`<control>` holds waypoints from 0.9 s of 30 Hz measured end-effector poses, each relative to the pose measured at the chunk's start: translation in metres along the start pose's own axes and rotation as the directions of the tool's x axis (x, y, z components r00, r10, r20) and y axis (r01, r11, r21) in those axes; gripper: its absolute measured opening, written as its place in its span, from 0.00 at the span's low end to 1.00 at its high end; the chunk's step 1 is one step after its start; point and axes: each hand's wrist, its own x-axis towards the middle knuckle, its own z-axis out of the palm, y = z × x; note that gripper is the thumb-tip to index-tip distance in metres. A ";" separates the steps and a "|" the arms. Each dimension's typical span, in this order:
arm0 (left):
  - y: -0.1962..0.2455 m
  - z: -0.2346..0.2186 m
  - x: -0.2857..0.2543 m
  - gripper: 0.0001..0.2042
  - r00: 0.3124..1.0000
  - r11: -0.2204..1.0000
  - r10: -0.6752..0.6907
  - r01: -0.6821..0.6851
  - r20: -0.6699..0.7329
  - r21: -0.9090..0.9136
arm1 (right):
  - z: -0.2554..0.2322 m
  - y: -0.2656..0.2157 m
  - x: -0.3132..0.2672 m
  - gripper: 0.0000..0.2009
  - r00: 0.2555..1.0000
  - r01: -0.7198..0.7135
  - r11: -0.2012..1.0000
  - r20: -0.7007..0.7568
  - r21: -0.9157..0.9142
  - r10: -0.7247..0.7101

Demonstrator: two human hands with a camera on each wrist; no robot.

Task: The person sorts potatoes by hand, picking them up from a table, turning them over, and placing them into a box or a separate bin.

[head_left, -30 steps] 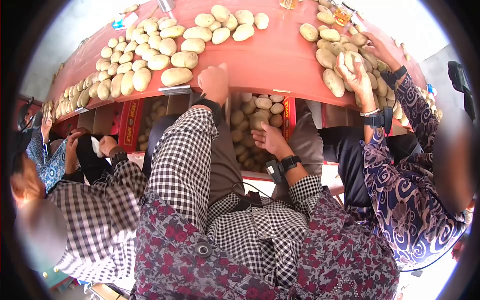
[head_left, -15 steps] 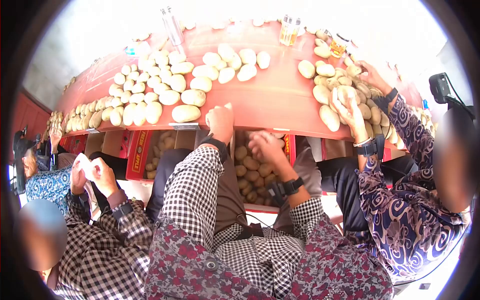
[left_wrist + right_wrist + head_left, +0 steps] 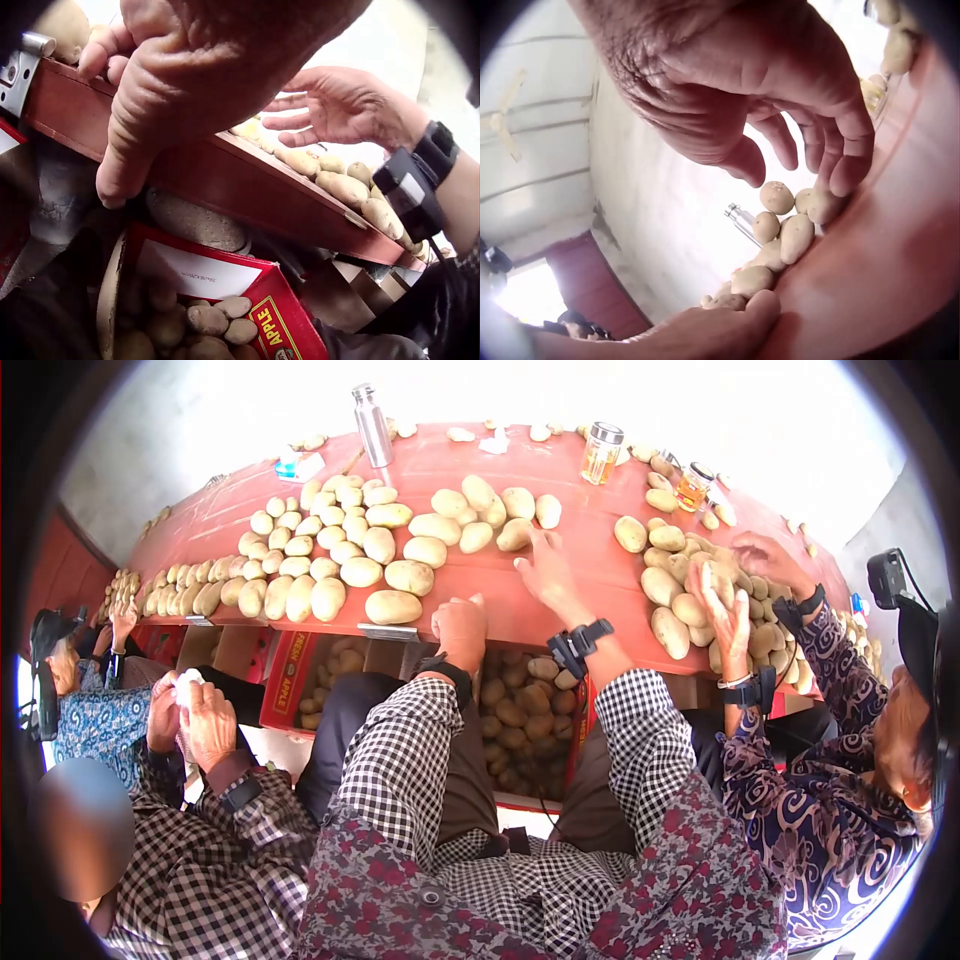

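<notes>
My right hand [image 3: 550,575] reaches over the red table [image 3: 590,595] with bent fingers. Its fingertips are right at a potato [image 3: 514,536] at the near right of a small cluster. In the right wrist view, the thumb of my right hand [image 3: 757,82] stands apart from the fingers, which overlap a potato [image 3: 823,207]. My left hand [image 3: 460,632] rests loosely curled at the table's front edge, holding nothing. The left wrist view shows the thumb of my left hand [image 3: 172,97] hanging past that edge.
Rows of potatoes [image 3: 300,565] cover the table's left side; another heap [image 3: 690,600] lies right. Below the edge stands a box of potatoes [image 3: 520,710]. A steel bottle [image 3: 373,430] and glass jar [image 3: 601,455] stand behind. People sit on both sides, a neighbour's hands [image 3: 728,615] over the right heap.
My right hand has risen from above the box below the table and reached forward to the potato cluster. My left hand has stayed at the table edge. The head view has tilted up.
</notes>
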 end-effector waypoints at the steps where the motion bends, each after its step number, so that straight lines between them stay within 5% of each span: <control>1: 0.000 0.001 0.000 0.07 1.000 1.000 0.000 0.000 -0.002 0.006 | 0.001 -0.003 0.008 0.27 0.999 0.043 0.997 0.004 -0.057 -0.043; 7: 0.002 0.003 0.001 0.06 1.000 1.000 -0.005 0.005 -0.006 0.023 | 0.037 0.008 0.045 0.33 0.980 -0.079 0.970 0.163 -0.228 0.118; 10: 0.003 0.012 0.009 0.14 0.990 0.998 0.018 -0.025 0.142 0.050 | 0.036 0.007 0.045 0.32 0.976 -0.101 0.947 0.155 -0.305 0.154; 14: 0.002 0.006 0.000 0.06 0.998 0.999 -0.049 0.049 -0.040 -0.005 | 0.029 0.003 0.035 0.24 0.996 -0.071 0.958 0.027 -0.279 0.082; 16: -0.002 -0.010 -0.004 0.07 0.996 0.982 -0.061 0.049 -0.059 -0.182 | 0.037 0.029 0.045 0.22 0.977 0.183 0.969 -0.082 -0.168 -0.199; 17: 0.001 0.004 0.001 0.08 0.996 0.992 -0.077 0.072 -0.053 -0.105 | 0.032 0.034 0.040 0.20 0.989 0.146 0.975 0.045 -0.165 -0.141; 18: 0.002 0.000 -0.001 0.07 0.993 0.994 -0.098 0.094 -0.067 -0.064 | 0.021 0.027 0.031 0.21 0.990 -0.069 0.972 0.138 0.224 0.039; 19: 0.003 -0.001 0.003 0.07 0.994 0.992 -0.101 0.104 0.040 -0.069 | 0.012 0.019 0.020 0.21 0.935 -0.324 0.790 0.302 0.521 0.185; 21: 0.006 -0.003 0.006 0.11 0.986 0.998 -0.060 0.063 0.158 -0.015 | -0.015 0.000 -0.026 0.24 0.922 -0.388 0.152 0.385 0.909 0.050; 22: 0.005 -0.002 0.005 0.11 0.988 0.998 -0.057 0.058 0.144 -0.002 | -0.023 -0.004 -0.048 0.27 0.918 -0.391 0.006 0.391 0.920 -0.061; 23: 0.006 -0.002 0.004 0.11 0.991 0.999 -0.047 0.046 0.128 0.013 | -0.028 -0.007 -0.074 0.27 0.914 -0.381 -0.106 0.357 0.918 -0.191; 25: 0.004 -0.008 0.000 0.11 0.993 0.999 -0.024 0.019 0.118 0.050 | -0.033 -0.017 -0.125 0.25 0.890 -0.452 -0.219 0.419 0.865 -0.181; 26: 0.004 -0.007 -0.001 0.11 0.993 0.999 -0.021 0.015 0.119 0.052 | -0.028 -0.018 -0.154 0.23 0.855 -0.503 -0.345 0.514 0.793 -0.065; 27: 0.005 -0.006 0.000 0.11 0.993 0.998 -0.018 0.012 0.118 0.055 | -0.022 -0.013 -0.175 0.22 0.839 -0.535 -0.257 0.543 0.805 -0.044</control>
